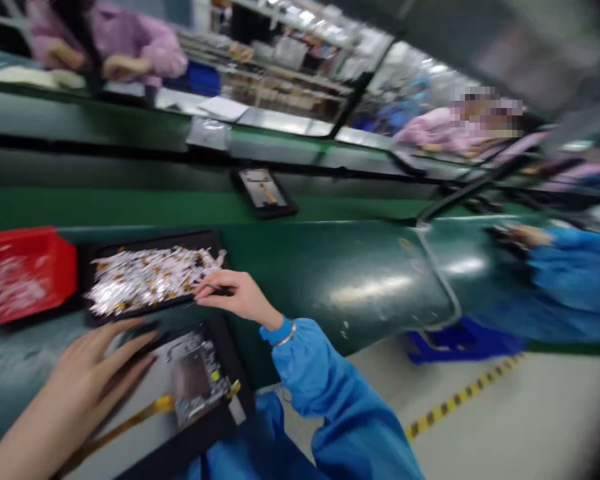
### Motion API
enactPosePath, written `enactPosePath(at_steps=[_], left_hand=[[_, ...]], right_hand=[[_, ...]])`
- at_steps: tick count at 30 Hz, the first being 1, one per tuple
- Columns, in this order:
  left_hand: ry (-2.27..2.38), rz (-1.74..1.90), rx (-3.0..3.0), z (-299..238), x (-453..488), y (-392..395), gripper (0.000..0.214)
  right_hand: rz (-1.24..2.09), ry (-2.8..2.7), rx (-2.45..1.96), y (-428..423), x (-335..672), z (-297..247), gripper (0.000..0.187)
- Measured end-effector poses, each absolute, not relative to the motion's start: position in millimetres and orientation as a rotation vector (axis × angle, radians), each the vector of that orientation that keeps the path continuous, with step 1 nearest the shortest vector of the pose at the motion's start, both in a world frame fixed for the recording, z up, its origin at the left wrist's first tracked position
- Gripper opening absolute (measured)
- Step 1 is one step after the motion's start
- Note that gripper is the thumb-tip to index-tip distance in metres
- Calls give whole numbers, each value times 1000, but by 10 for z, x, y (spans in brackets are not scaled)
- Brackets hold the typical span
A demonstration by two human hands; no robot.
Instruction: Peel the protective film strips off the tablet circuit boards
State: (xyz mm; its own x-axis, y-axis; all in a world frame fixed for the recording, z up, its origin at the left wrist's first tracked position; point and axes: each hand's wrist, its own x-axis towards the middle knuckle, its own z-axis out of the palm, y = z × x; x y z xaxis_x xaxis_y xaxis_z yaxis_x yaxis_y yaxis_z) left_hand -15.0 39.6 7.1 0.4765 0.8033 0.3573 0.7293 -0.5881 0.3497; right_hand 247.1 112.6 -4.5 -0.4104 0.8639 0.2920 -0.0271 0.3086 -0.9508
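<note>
Circuit board (197, 380) beside left hand (85, 380); right hand (235, 298) pinches slim tweezers (217, 290).

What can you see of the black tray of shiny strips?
The black tray is shallow and rectangular, with a raised rim, heaped with loose silver strips flecked with gold. It sits on the green bench beside the red bin. The right hand is at its near edge, holding a dark tool.
</note>
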Motion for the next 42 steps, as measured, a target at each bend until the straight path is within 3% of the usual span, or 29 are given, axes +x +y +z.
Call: enactPosePath(at_steps=[2, 5, 11, 19, 38, 42], left_hand=[[1300, 624, 2523, -2, -32, 293, 26], [1374, 802, 2354, -96, 170, 264, 28], [1455, 848, 2117, -116, 234, 250, 21], [1446, 911, 1948, -82, 202, 292, 28], [1341, 892, 1982, -65, 170, 299, 31], [1365, 844, 2044, -232, 12, 222, 24]], right_hand=[[1245, -1775, -775, 1054, 2459, -113, 6], [1225, -1908, -811, 996, 2482, -196, 2], [1212, -1980, -849, 895, 2527, -201, 5], [1107, -1979, -877, 865, 2356, -168, 10], [1074, -2126, -781, 872, 2315, -204, 11], [1153, -2176, -735, 920, 2309, -182, 10]])
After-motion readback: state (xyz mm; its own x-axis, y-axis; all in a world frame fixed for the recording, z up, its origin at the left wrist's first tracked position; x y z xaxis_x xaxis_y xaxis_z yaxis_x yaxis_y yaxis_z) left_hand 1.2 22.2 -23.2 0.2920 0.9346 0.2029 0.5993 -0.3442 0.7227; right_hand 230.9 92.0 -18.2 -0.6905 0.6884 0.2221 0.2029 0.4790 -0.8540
